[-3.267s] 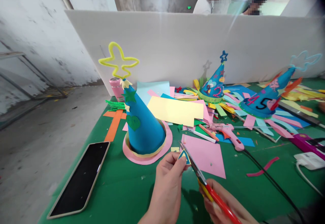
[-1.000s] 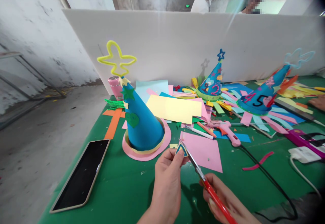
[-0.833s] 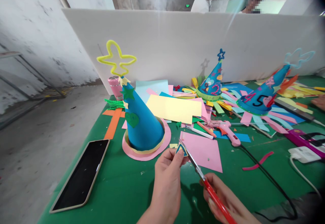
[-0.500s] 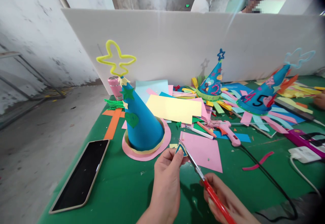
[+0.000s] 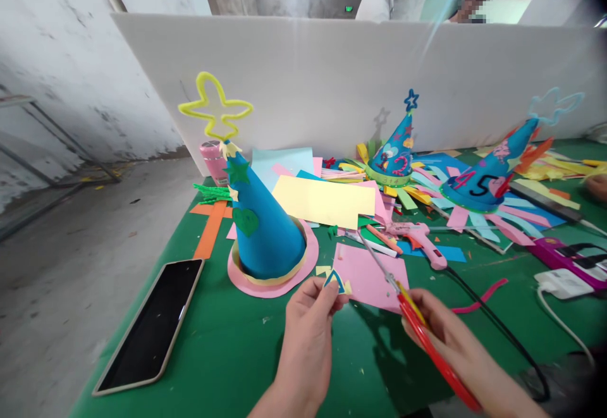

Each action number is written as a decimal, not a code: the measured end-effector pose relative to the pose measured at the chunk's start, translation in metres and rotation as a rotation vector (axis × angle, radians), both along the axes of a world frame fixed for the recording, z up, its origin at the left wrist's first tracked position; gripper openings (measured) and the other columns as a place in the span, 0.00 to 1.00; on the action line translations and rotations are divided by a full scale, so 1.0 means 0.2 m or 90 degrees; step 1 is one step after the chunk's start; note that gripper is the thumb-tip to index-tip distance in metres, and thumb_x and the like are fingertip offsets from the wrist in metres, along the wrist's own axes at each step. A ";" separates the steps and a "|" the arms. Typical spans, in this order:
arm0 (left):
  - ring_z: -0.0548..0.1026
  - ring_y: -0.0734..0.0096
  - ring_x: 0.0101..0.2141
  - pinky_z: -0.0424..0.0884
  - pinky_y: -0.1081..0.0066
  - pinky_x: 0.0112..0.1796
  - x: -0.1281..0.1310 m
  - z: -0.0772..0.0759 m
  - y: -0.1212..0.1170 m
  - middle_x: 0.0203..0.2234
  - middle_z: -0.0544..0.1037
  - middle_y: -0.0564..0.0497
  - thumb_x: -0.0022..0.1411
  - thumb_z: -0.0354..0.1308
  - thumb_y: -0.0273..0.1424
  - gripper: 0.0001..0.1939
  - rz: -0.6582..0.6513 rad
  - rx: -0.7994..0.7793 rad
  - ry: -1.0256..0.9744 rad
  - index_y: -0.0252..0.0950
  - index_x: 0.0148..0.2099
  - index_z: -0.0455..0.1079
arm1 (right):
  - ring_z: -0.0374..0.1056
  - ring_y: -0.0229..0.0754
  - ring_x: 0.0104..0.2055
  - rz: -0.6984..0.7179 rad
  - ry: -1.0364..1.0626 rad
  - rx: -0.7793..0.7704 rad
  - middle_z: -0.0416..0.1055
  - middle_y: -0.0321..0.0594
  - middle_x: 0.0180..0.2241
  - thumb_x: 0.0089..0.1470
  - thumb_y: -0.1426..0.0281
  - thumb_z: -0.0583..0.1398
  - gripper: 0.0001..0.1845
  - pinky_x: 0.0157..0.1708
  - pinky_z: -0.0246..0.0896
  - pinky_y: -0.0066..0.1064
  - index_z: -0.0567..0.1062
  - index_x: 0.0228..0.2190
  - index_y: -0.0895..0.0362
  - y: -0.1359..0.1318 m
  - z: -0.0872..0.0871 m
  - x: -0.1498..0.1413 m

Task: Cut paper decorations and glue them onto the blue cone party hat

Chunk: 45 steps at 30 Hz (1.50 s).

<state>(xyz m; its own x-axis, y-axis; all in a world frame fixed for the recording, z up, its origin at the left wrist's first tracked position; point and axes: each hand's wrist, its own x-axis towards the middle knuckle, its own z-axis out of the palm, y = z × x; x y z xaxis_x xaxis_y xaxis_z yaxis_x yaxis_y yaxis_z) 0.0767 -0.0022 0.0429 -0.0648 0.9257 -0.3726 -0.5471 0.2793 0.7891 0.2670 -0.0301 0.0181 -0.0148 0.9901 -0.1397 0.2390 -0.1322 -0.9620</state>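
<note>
My left hand [image 5: 310,320] pinches a small paper cutout [image 5: 336,281], blue with a pale yellow edge, between thumb and fingers. To the right, my right hand [image 5: 439,323] grips a pair of scissors [image 5: 417,320] with red and yellow handles. The blades point up and left over a pink paper sheet [image 5: 367,276], apart from the cutout. Left of my hands stands a blue cone hat [image 5: 265,234] with a pink brim, green and yellow paper shapes and a yellow pipe-cleaner star [image 5: 215,114] on its tip. Small yellow scraps [image 5: 323,270] lie by my left fingertips.
A phone [image 5: 152,323] lies at the table's left edge. A pink glue gun [image 5: 422,241] with a black cord lies right of centre. Behind are yellow paper [image 5: 322,200] and two decorated hats [image 5: 393,152]. A purple power strip [image 5: 564,260] sits right. Two people stand beyond the white board [image 5: 308,83].
My right hand has drawn the scissors to the right, away from the cutout. My left hand keeps its pinch, almost in the same spot.
</note>
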 end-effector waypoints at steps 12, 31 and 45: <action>0.62 0.75 0.23 0.57 0.74 0.27 -0.16 -0.05 -0.13 0.19 0.65 0.55 0.51 0.51 0.29 0.05 -0.260 0.051 0.341 0.35 0.24 0.60 | 0.67 0.56 0.42 0.050 -0.787 0.221 0.69 0.53 0.43 0.48 0.55 0.53 0.27 0.34 0.64 0.43 0.67 0.44 0.60 0.17 -0.13 0.39; 0.61 0.76 0.21 0.57 0.75 0.24 -0.18 -0.01 -0.25 0.16 0.62 0.57 0.44 0.52 0.25 0.02 -0.287 0.146 0.501 0.34 0.22 0.62 | 0.57 0.35 0.24 0.323 -0.154 0.164 0.61 0.32 0.21 0.51 0.70 0.53 0.07 0.24 0.52 0.25 0.66 0.23 0.56 -0.02 0.07 -0.33; 0.67 0.74 0.24 0.63 0.74 0.29 -0.25 -0.03 -0.15 0.21 0.71 0.52 0.51 0.58 0.32 0.07 -0.079 0.126 0.313 0.33 0.26 0.68 | 0.55 0.35 0.25 0.288 0.023 0.157 0.60 0.32 0.21 0.52 0.68 0.54 0.08 0.25 0.52 0.26 0.69 0.25 0.58 0.17 0.06 -0.41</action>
